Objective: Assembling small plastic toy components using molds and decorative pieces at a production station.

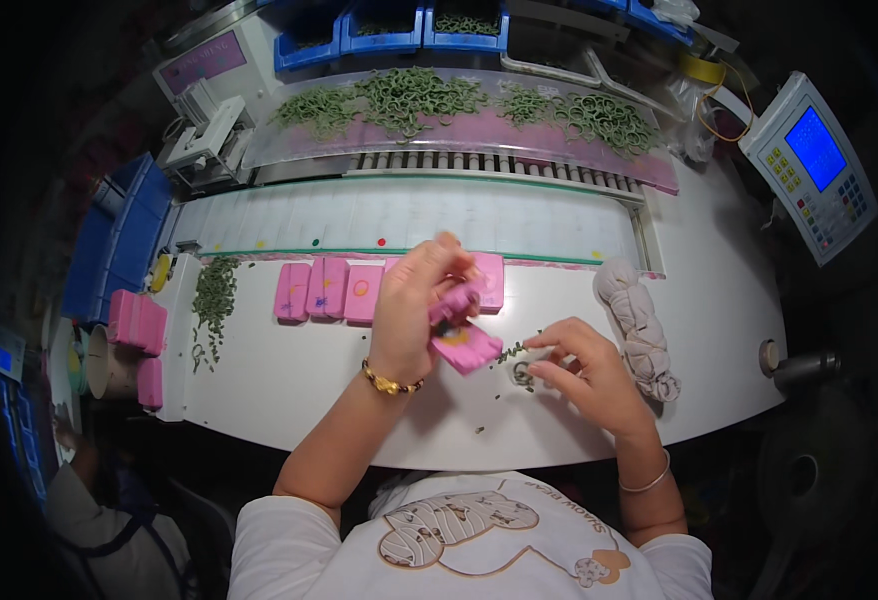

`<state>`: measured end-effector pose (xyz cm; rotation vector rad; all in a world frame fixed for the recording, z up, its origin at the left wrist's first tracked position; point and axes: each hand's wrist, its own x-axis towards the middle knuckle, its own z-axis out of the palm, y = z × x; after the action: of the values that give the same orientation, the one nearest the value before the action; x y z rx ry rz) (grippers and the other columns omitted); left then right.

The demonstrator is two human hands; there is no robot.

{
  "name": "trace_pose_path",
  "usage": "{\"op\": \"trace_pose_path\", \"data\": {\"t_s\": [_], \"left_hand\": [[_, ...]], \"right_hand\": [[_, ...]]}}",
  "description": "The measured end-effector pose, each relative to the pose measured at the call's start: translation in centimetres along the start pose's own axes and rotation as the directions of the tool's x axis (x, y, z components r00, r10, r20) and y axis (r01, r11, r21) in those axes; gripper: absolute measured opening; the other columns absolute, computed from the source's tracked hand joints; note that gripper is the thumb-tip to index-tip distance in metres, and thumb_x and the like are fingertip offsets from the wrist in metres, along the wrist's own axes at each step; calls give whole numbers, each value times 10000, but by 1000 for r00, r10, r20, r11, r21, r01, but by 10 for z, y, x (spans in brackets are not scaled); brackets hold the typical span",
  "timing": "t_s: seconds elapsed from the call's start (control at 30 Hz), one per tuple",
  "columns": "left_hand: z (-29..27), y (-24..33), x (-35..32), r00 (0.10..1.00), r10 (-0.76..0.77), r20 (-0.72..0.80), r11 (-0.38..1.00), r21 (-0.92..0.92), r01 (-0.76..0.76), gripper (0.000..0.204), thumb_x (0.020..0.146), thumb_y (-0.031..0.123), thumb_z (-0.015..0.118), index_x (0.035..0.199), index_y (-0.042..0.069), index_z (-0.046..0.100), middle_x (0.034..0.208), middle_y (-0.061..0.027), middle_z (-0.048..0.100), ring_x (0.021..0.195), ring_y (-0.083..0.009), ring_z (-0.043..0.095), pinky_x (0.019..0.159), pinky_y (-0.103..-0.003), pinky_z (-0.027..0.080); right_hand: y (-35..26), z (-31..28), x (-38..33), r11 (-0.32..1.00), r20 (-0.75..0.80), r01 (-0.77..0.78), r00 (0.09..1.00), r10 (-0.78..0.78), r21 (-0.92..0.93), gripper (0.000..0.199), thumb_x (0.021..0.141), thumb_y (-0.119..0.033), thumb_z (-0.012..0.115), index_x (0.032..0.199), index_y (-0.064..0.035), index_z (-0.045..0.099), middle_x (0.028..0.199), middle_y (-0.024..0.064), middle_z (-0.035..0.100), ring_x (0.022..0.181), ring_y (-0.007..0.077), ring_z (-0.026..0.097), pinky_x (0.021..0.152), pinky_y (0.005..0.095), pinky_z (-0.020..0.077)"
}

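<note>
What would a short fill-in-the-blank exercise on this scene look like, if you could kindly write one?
The left hand holds a mainly ____ object.
The gold-charmed bracelet is worn on the ____.
The pale cloth bundle lies to the ____ of the right hand.
The lit screen at the far right glows ____.

Missing words: pink; left wrist; right; blue.

Two hands (587, 378); three pink blocks (328, 287) lined up just left; one cloth bundle (639, 335) rightward; three adjoining blue bins (383, 43) straight beyond.
</note>
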<state>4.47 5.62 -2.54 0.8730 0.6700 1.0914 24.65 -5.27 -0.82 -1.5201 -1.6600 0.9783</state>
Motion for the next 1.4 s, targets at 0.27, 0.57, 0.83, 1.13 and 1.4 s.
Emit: {"op": "trace_pose_path", "data": {"t_s": [0.27,0.57,0.83,1.13,1.4], "left_hand": [[22,-4,-6,936,-352,17,863,-382,331,515,958,553,524,1061,53,596,953,-127,655,728,-184,657,606,-284,545],[33,-14,-19,937,-286,202,916,-230,329,575,1011,492,459,1285,-8,530,1059,-99,632,966,-165,629,864,-315,530],[28,-6,-9,898,-406,168,897,-113,427,712,1034,541,276,1113,-84,608,718,-91,619,536,-126,552,538,-270,508],[17,-11,-5,925,-350,150,937,74,342,591,1003,389,297,1098,-104,611,790,-150,666,522,-134,541,473,-310,514],[15,-21,-5,886,-434,161,896,-29,444,554,994,387,338,1167,-74,594,907,-139,677,666,-136,590,538,-294,527]], "right_hand": [[-46,18,19,904,-24,420,906,-423,-83,421,726,-19,752,1132,-53,647,1177,96,607,1026,272,580,824,348,498],[-21,30,24,646,-194,487,690,-697,-588,381,628,47,657,999,-31,699,1060,82,698,903,265,633,757,340,537],[-4,28,-6,345,86,619,558,-826,-706,332,774,-101,671,1103,-63,701,1176,51,686,1022,148,622,751,249,471],[48,-53,2,610,-320,-234,947,-35,-757,683,773,-11,715,1410,-84,481,1352,171,537,1185,375,551,966,441,466],[-51,-37,-2,558,-306,181,681,-666,-810,659,728,61,676,1358,-97,565,1363,197,551,1003,318,638,878,388,514]]}}
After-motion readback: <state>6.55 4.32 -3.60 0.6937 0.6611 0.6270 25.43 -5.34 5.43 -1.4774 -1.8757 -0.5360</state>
